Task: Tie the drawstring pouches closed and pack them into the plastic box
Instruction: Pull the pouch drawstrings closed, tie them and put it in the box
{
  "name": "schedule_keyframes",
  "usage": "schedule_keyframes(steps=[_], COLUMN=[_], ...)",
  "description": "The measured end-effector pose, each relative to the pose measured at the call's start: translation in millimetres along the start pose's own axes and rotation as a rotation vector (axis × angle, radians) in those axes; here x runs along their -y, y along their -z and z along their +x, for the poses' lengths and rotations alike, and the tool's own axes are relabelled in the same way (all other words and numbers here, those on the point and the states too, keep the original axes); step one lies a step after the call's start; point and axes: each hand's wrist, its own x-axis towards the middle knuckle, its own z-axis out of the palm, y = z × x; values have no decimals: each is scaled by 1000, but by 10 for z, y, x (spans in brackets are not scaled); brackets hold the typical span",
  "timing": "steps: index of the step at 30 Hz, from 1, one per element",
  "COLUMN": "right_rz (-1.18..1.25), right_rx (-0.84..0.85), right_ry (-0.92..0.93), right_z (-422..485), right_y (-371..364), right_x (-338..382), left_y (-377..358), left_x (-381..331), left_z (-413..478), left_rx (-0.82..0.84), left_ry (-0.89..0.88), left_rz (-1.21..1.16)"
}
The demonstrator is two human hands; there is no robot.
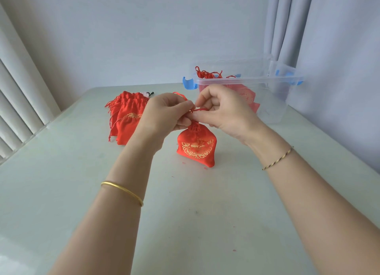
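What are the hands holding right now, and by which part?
Both the left hand and right hand pinch the red drawstring just above the gathered neck of the red pouch.

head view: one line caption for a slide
Left hand and right hand pinch the drawstring of a red pouch; spare pouches wait at left, packed pouches lie in the plastic box.

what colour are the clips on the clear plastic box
Blue clips on the plastic box, clearest in the head view.
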Motion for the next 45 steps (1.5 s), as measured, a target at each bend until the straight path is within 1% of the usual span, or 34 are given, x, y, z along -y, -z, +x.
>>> schedule_keyframes(steps=[4, 11, 14, 16, 19, 21, 23, 26, 30, 34, 42, 45], right_rz=[-147, -390, -483, -380, -55, 214, 464, 637, 727, 752, 642, 539], right_rx=[-82, -147, -140, -138, -147, -129, -95, -60, -24, 14, 93, 75], right_ry=[105, 251, 243, 150, -81, -270, -409, -482, -489, -458, -360, -338], right_z=[24, -13, -5, 7, 29, 40, 41, 40, 40, 43, 37, 37], right_y=[-57, -129, -142, -137, -112, -87, -64, -28, -4, -3, 20, 51], right_x=[-38, -28, -42, -57, -72, -87, -81, -56, -47, -51, -59, -69], left_y=[7, 26, 21, 22, 70, 91, 62, -9, -22, 3, -3, 15], left_x=[2, 2, 4, -8, -44, -104, -155, -163, -136, -126, -100, -93], left_z=[-5, 2, 4, 10, 20, 2, -47, -80, -74, -61, -55, -28], left_rx=[-10, -40, -83, -164, -287, -253, -157, -88, -123, -128, -76, -98], left_ry=[2, -28, -42, -80, -181, -265, -331, -374, -369, -350, -361, -377], left_rz=[7, 47, 51, 96, 195, 231, 378, 590, 669, 704, 670, 642])
